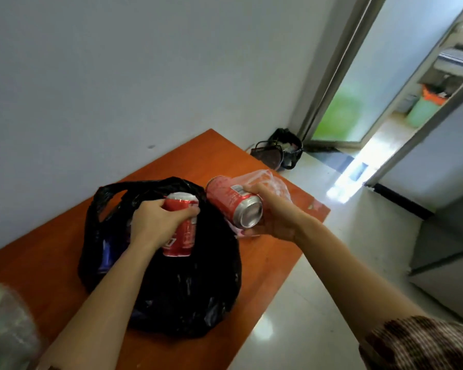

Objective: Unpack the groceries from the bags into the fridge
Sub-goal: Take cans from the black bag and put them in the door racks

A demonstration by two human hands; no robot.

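Note:
A black plastic bag (pixel 177 284) sits open on the orange table (pixel 273 252). My left hand (pixel 155 222) grips a red drink can (pixel 182 236) upright at the bag's mouth. My right hand (pixel 273 212) holds a second red can (pixel 233 201) tilted on its side above the table, its silver end towards me. Something blue shows inside the bag at its left. The grey fridge (pixel 444 263) stands at the right edge of the view, its door closed.
A crumpled clear plastic bag (pixel 270 180) lies on the table behind my right hand. Another pale bag with green contents (pixel 3 324) sits at the bottom left. A dark basket (pixel 278 153) stands on the floor near an open doorway (pixel 358 156).

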